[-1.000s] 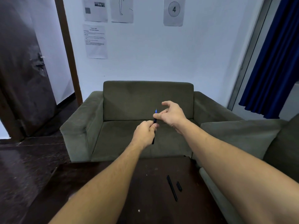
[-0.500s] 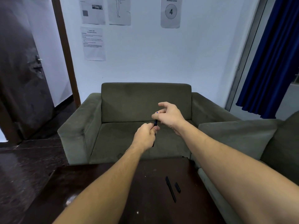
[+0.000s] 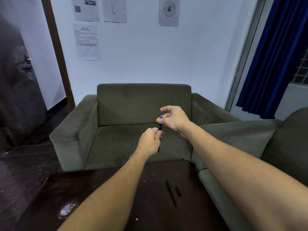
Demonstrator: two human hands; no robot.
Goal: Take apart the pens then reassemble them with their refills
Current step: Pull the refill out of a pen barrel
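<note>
Green sofa (image 3: 143, 104) and white wall (image 3: 166, 55) fill the background, with a dark table (image 3: 100, 189) below the arms.

Thumb and forefinger of the right hand (image 3: 175, 119) pinch the blue refill (image 3: 161, 120) near its top; the other fingers curl loosely above, spread apart. The refill stands nearly upright and its lower end enters the black barrel (image 3: 159, 139). The left hand (image 3: 150, 140) is closed in a fist around that barrel, whose lower tip pokes out under the hand. Both hands are raised in front of the sofa seat, close together, the right just above the left.

On the table, near its right edge, lie a long black pen piece (image 3: 170, 193) and a short black cap (image 3: 177, 191), side by side and not touching. A blue curtain (image 3: 275, 55) hangs at right, papers (image 3: 87, 41) on the wall, a dark door (image 3: 16, 84) at left.
</note>
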